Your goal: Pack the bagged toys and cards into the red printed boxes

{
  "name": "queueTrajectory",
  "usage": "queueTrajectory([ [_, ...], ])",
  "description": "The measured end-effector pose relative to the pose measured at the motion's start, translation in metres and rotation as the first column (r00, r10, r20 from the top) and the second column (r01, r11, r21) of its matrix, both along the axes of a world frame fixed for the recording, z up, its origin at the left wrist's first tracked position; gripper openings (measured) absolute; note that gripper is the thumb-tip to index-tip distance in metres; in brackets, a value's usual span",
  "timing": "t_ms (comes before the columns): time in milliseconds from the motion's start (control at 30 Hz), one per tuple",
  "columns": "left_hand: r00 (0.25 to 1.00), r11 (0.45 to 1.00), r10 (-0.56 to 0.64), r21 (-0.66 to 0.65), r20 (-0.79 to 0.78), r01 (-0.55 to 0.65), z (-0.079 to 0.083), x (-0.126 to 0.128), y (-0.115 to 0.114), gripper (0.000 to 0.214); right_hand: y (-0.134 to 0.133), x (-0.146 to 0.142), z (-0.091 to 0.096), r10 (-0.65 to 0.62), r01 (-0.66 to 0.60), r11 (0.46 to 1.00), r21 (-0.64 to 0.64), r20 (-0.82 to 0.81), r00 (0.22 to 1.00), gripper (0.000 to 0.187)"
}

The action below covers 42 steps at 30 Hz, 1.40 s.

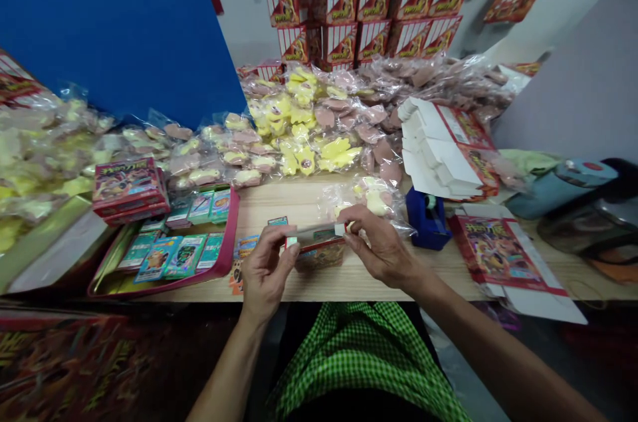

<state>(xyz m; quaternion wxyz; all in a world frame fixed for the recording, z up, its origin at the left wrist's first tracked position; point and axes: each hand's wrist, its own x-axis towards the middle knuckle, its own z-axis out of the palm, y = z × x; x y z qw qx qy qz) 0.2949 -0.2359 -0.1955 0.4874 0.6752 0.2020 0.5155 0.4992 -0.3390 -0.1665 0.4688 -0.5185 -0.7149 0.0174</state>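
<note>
In front of me a small printed box [320, 256] stands on the table with its open top facing up. My left hand [266, 269] pinches the white end flap at its left between thumb and fingers. At the right end, my right hand [376, 246] has the other white flap between thumb and bent fingers. Something teal shows inside the box, too small to name. Close to the left hand lie several orange and blue cards [244, 249]. A clear bag with a pale yellow piece [376, 201] lies just behind the right hand.
At left, a pink-rimmed tin tray [226, 252] holds stacks of cards, with closed red boxes [130, 186] behind. Bagged yellow and pink pieces [299, 119] line the back. A blue tape dispenser [427, 219], unfolded cartons [443, 149], a flattened box [503, 249] and a bottle [563, 186] stand or lie right.
</note>
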Motion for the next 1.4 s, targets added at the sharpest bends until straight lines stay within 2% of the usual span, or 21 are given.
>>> queueTrajectory([
  [33,0.999,0.999,-0.023,0.04,-0.028,0.024,0.0,-0.002,0.002,0.015,-0.001,0.001,0.002,0.027,-0.027,1.0,0.012,0.047,0.999,0.029],
  [100,0.995,0.992,-0.072,0.102,-0.069,0.079,0.001,-0.006,0.006,0.017,-0.003,0.003,0.006,0.063,-0.064,0.998,0.007,0.131,0.989,0.027],
  [200,0.992,0.991,-0.097,0.089,-0.076,0.104,0.0,-0.008,0.006,0.024,-0.009,0.004,0.012,0.108,-0.095,0.993,-0.074,0.196,0.975,0.021],
  [300,0.999,0.999,-0.031,-0.01,-0.027,0.031,-0.003,-0.004,-0.001,0.022,-0.014,0.001,0.016,0.115,-0.088,0.986,-0.142,0.194,0.974,0.018],
  [367,0.999,0.997,0.025,-0.072,-0.021,-0.027,-0.004,-0.002,-0.006,0.031,-0.015,-0.002,0.017,0.083,-0.054,0.986,-0.158,0.183,0.98,0.022],
  [433,0.997,0.995,0.066,-0.067,-0.039,-0.068,-0.003,-0.001,-0.008,0.037,-0.014,-0.006,0.017,0.045,-0.018,0.988,-0.152,0.179,0.983,0.023],
  [533,0.994,0.99,0.06,0.137,-0.094,-0.047,0.002,-0.003,-0.006,0.027,-0.011,-0.009,0.017,0.015,0.009,0.993,-0.115,0.207,0.978,0.015],
  [633,0.988,0.927,0.034,0.374,-0.15,0.024,0.007,-0.009,0.002,0.025,-0.011,-0.008,0.017,0.033,-0.018,0.998,-0.053,0.283,0.959,0.016],
  [733,0.978,0.858,0.022,0.507,-0.206,0.087,0.008,-0.016,0.01,0.028,-0.013,-0.002,0.016,0.047,-0.033,0.999,-0.043,0.405,0.913,0.013],
  [867,0.958,0.772,0.088,0.626,-0.272,0.106,0.011,-0.02,0.012,0.04,-0.013,0.007,0.01,0.062,-0.073,0.997,0.0,0.512,0.857,0.024],
  [1000,0.943,0.72,0.115,0.68,-0.311,0.137,0.018,-0.016,0.009,0.038,-0.009,0.003,0.004,0.048,-0.076,0.997,0.034,0.508,0.86,0.026],
  [1100,0.935,0.688,0.119,0.707,-0.335,0.166,0.021,-0.01,0.002,0.041,-0.015,-0.002,0.005,0.014,-0.028,0.999,0.027,0.405,0.914,0.026],
  [1167,0.938,0.685,0.155,0.717,-0.311,0.124,0.019,-0.004,-0.004,0.045,-0.026,0.005,0.006,-0.092,0.098,0.995,-0.009,0.261,0.961,0.023],
  [1200,0.939,0.69,0.174,0.717,-0.297,0.099,0.018,0.0,-0.009,0.046,-0.033,0.012,0.005,-0.218,0.231,0.971,-0.061,0.163,0.962,0.021],
  [1233,0.941,0.698,0.183,0.712,-0.283,0.078,0.017,0.004,-0.013,0.045,-0.041,0.022,0.004,-0.388,0.393,0.909,-0.138,0.065,0.919,0.02],
  [1267,0.946,0.705,0.181,0.706,-0.269,0.066,0.016,0.009,-0.018,0.044,-0.051,0.034,0.002,-0.571,0.552,0.8,-0.237,-0.013,0.821,0.019],
  [1300,0.95,0.71,0.17,0.701,-0.263,0.067,0.016,0.013,-0.024,0.042,-0.06,0.047,-0.001,-0.725,0.669,0.661,-0.341,-0.061,0.686,0.019],
  [1333,0.953,0.71,0.156,0.7,-0.26,0.075,0.016,0.018,-0.029,0.04,-0.068,0.06,-0.006,-0.829,0.728,0.529,-0.436,-0.082,0.553,0.018],
  [1367,0.955,0.707,0.145,0.702,-0.26,0.084,0.016,0.022,-0.034,0.039,-0.074,0.073,-0.011,-0.884,0.739,0.434,-0.514,-0.088,0.458,0.016],
  [1400,0.954,0.704,0.143,0.704,-0.262,0.088,0.017,0.025,-0.038,0.037,-0.079,0.084,-0.016,-0.907,0.722,0.386,-0.574,-0.096,0.41,0.013],
])
